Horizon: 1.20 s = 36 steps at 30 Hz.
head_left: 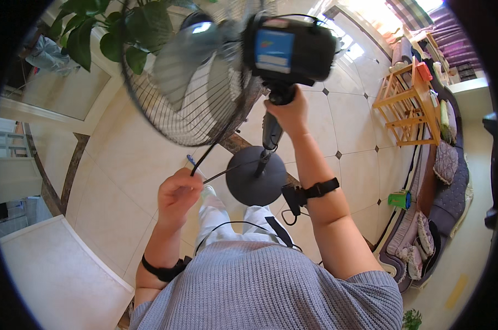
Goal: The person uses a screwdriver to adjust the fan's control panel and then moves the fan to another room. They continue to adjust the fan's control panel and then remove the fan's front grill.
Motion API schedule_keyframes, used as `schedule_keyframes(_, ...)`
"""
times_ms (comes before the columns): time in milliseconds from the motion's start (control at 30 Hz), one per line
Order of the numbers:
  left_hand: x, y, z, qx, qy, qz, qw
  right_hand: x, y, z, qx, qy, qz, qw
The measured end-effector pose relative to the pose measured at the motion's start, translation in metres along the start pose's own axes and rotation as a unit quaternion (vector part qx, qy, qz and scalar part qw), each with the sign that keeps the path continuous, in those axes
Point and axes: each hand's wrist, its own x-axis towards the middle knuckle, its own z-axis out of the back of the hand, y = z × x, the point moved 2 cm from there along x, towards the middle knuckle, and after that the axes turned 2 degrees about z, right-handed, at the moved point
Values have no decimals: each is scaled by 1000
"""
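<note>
A black pedestal fan (297,50) stands in front of me on a round dark base (254,187). Its wire cage (177,118), with grey translucent blades inside, faces left, and a blue label is on the motor housing. My right hand (292,114) is wrapped round the neck of the fan, just below the motor. Closed on a thin black power cord (202,160), my left hand (178,197) is held below the cage. The cord runs up toward the fan head; its far end is hard to make out.
Leafy plant (141,27) hangs over the cage at upper left. A wooden rack (408,104) and a purple sofa (450,203) with cushions line the right side. A green box (399,199) lies near the sofa. At lower left is a white surface (62,275).
</note>
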Motion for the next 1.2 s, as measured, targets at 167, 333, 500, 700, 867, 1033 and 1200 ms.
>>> schedule_keyframes(167, 13, -51, -43, -184, 40, -90, 978, -14, -24, 17, -47, 82, 32, 995)
schedule_keyframes(333, 18, -96, -33, -213, -23, -127, 969, -34, -58, 52, -122, 158, 53, 978)
schedule_keyframes(500, 25, -118, 14, -188, -177, -211, 943, -61, -98, 93, -128, 200, 42, 970)
schedule_keyframes(700, 0, -128, 132, -57, -275, -157, 947, -97, -155, 135, -188, 252, -28, 949)
schedule_keyframes(867, -46, -77, 173, 450, -418, -12, 789, -119, -192, 152, -222, 235, -89, 942)
schedule_keyframes(1033, -97, -34, 176, 805, -151, 163, 549, -125, -229, 183, -222, 256, -168, 926)
schedule_keyframes(1200, -149, -12, 211, 788, -257, 232, 509, -116, -256, 216, -177, 224, -220, 933)
